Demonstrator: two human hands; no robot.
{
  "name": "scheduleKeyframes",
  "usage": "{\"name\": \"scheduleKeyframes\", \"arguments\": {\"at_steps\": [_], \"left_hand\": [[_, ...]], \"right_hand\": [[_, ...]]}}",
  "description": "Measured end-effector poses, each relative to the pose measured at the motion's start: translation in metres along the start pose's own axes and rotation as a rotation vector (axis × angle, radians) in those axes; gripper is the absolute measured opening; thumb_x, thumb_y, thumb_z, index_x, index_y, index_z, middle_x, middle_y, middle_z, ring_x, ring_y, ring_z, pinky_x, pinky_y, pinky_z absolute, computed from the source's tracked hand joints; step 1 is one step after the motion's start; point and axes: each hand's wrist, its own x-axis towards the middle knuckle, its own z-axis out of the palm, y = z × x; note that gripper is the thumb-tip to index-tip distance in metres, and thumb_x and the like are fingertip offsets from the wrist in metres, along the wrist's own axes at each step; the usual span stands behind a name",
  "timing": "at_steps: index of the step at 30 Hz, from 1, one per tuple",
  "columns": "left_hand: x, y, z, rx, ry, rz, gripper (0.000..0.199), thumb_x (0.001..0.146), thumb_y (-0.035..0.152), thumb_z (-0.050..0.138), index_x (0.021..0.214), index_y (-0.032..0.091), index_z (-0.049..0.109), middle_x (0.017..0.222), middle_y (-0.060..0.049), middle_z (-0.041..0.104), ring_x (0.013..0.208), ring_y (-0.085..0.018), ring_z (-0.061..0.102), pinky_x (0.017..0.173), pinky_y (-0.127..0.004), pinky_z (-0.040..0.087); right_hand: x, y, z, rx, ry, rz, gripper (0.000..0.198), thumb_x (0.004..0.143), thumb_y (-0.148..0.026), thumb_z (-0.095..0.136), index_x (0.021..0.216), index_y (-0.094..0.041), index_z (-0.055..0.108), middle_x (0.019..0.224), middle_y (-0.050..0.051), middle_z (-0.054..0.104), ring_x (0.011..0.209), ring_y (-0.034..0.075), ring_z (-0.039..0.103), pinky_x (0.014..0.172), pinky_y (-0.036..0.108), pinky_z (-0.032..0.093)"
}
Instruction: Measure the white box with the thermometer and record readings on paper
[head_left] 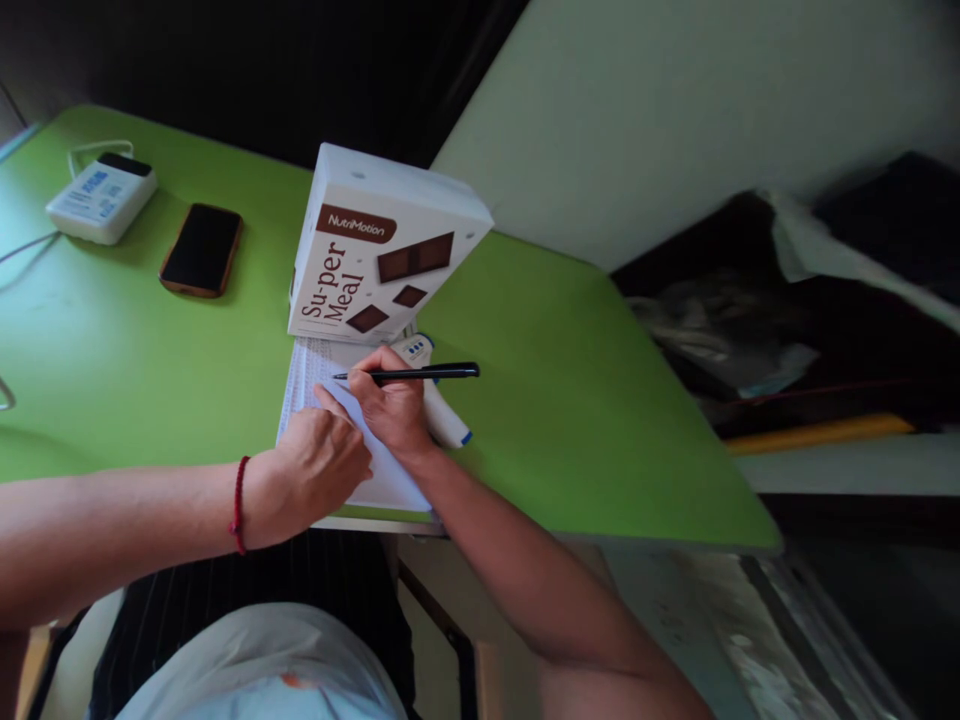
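Observation:
A black pen [442,371] is gripped in my right hand [394,400], its tip touching or just above a sheet of paper [394,480] with lines of small writing near its top. My left hand [319,465] rests on the same paper, index finger pointing toward the pen tip and the other fingers curled under; I see nothing in it. A red bracelet circles that wrist. Behind the paper stands a white box [390,250] marked "NutriMotion Su-per Meal". Partly hidden by my right hand lies a white and blue device [446,415], its kind unclear.
The green table [570,400] carries a dark phone [202,250] and, at far left, a white box-shaped device [103,198] with cables. A wall rises behind on the right. Beyond the table's right edge is a dark shelf with plastic bags [750,350].

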Motion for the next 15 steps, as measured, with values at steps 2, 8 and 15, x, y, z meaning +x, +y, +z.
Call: {"name": "scheduleKeyframes", "arguments": {"at_steps": [2,8,15], "left_hand": [[-0.0001,0.0001,0.0010,0.012,0.020,0.003,0.046,0.110,0.042,0.063,0.118,0.003,0.086,0.123,-0.034,0.078,0.067,-0.028,0.079,0.049,-0.030,0.046],[0.0029,0.0016,0.0042,0.002,-0.015,-0.013,0.049,0.111,0.045,0.061,0.125,0.003,0.084,0.125,-0.035,0.077,0.066,-0.027,0.078,0.047,-0.029,0.044],[0.0001,0.0006,0.0002,-0.034,0.001,-0.014,0.049,0.110,0.042,0.063,0.123,0.000,0.083,0.121,-0.037,0.078,0.067,-0.028,0.078,0.050,-0.030,0.045]], "right_hand": [[0.0002,0.0005,0.0000,0.000,0.016,0.009,0.020,0.085,-0.031,0.057,0.067,-0.027,0.050,0.059,-0.006,0.051,0.058,0.014,0.047,0.059,0.028,0.044],[0.0005,-0.0006,0.0013,0.030,0.022,0.025,0.020,0.083,-0.032,0.058,0.065,-0.027,0.051,0.058,-0.006,0.052,0.058,0.014,0.047,0.059,0.029,0.044],[0.0008,-0.0028,0.0008,0.047,0.026,0.049,0.020,0.081,-0.034,0.059,0.064,-0.027,0.052,0.057,-0.005,0.053,0.057,0.015,0.047,0.059,0.029,0.044]]}}
